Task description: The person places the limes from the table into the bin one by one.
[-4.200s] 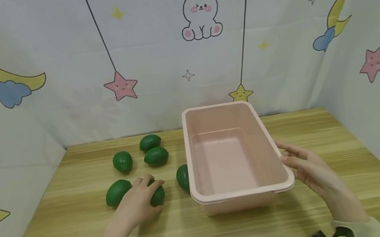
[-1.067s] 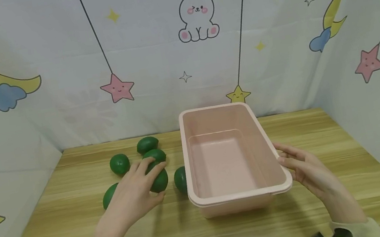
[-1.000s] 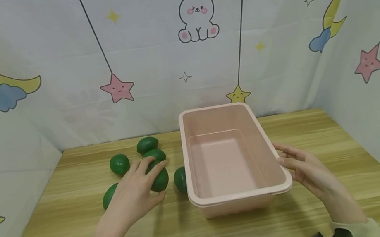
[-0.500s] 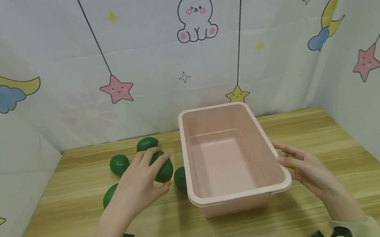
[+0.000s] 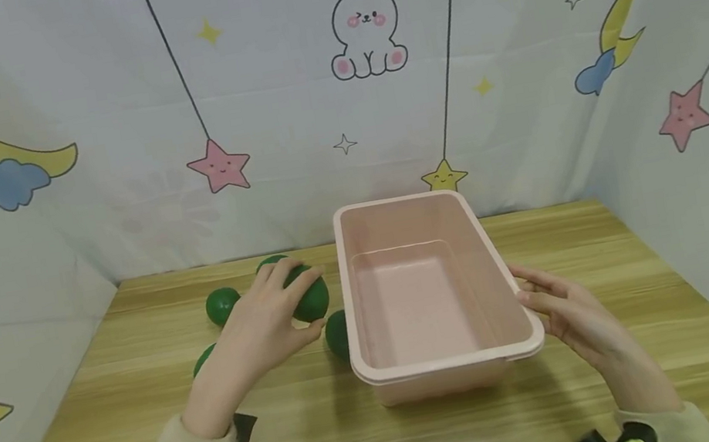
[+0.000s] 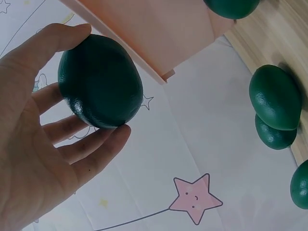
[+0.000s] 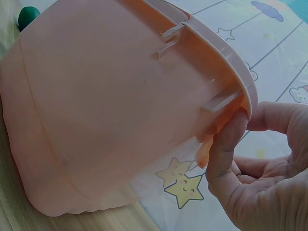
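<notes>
Gripping a green fruit in the left hand beside the pink tub; pinching the rim with the right hand. Probably weighing little, slipping easily; best circling the fruit's middle.

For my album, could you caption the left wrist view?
A left hand holds a glossy, dark-green, egg-shaped fruit near a pale pink plastic box, with more green fruits on the wooden tabletop.

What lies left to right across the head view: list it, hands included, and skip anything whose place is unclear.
Loose green fruit → left hand → held green fruit → another green fruit → pink bin → right hand.
</notes>
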### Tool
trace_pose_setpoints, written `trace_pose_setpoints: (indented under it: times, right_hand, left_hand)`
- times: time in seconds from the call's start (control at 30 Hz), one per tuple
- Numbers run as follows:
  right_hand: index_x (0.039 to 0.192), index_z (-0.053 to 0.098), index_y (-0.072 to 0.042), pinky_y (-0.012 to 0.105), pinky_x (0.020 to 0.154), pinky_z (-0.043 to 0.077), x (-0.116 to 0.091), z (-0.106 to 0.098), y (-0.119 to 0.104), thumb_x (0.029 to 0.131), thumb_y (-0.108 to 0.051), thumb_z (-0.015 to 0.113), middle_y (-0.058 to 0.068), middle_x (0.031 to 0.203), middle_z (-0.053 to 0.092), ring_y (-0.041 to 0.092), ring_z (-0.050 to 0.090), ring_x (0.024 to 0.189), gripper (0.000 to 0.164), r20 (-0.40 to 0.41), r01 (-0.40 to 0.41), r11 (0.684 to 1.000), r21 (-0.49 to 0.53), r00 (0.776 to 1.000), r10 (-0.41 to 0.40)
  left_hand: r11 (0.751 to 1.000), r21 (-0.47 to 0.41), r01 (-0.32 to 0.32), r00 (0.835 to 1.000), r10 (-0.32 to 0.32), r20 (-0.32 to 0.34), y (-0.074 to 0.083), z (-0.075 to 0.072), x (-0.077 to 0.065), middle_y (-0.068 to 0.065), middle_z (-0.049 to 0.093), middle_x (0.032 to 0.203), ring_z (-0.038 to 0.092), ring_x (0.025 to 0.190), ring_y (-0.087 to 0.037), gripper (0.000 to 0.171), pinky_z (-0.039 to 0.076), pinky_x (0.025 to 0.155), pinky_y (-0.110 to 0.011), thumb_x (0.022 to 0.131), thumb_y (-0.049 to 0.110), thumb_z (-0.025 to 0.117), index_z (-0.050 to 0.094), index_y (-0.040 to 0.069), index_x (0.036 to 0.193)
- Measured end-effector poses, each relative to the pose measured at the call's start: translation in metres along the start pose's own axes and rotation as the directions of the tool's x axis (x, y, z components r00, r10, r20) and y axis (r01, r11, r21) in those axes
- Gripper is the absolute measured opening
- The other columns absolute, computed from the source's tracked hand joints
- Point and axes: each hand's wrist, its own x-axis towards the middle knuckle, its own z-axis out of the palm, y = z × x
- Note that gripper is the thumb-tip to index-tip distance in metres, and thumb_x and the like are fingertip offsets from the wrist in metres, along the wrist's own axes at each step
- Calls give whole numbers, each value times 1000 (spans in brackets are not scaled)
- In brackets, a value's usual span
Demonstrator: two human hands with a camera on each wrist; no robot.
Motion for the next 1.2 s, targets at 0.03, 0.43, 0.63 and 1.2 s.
trace_pose_setpoints:
  times: [0.03, 0.43, 0.63, 1.2]
  right_hand:
    - [141, 44, -12, 24, 81, 56, 0, 0, 0, 99, -5, 46, -2, 103, 59, 6, 63, 92, 43, -3, 1, 1000, -4, 1000, -1]
    - [142, 43, -11, 23, 81, 56, 0, 0, 1, 99, -5, 47, -2, 102, 58, 6, 62, 92, 44, 4, 3, 1000, -2, 1000, -3]
    - [140, 46, -14, 23, 79, 57, 0, 1, 0, 99, -5, 46, -2, 101, 59, 6, 63, 91, 42, 8, 0, 1000, 0, 1000, 0]
    - [137, 49, -18, 22, 78, 56, 0, 1, 0, 99, -5, 45, -2, 102, 60, 7, 63, 90, 40, 24, 2, 1000, 13, 1000, -2]
  left_hand:
    - [1000, -9, 0, 1000, 0, 2, 0, 0, 2, -16, 54, 129, 54, 117, -34, 63, 54, 85, -46, 73, 29, 81, 59, 12, 129]
    - [999, -37, -4, 1000, 4, 9, 1, -5, 20, -13, 55, 128, 53, 114, -31, 58, 54, 84, -44, 78, 29, 76, 58, 16, 131]
    - [997, -65, 31, 998, -28, 56, 8, -9, 30, -13, 53, 132, 50, 122, -32, 60, 54, 88, -48, 79, 33, 75, 56, 19, 134]
    - [977, -213, 19, 995, 2, 99, 15, -10, 51, -9, 50, 135, 47, 123, -27, 58, 49, 96, -44, 80, 31, 75, 55, 22, 134]
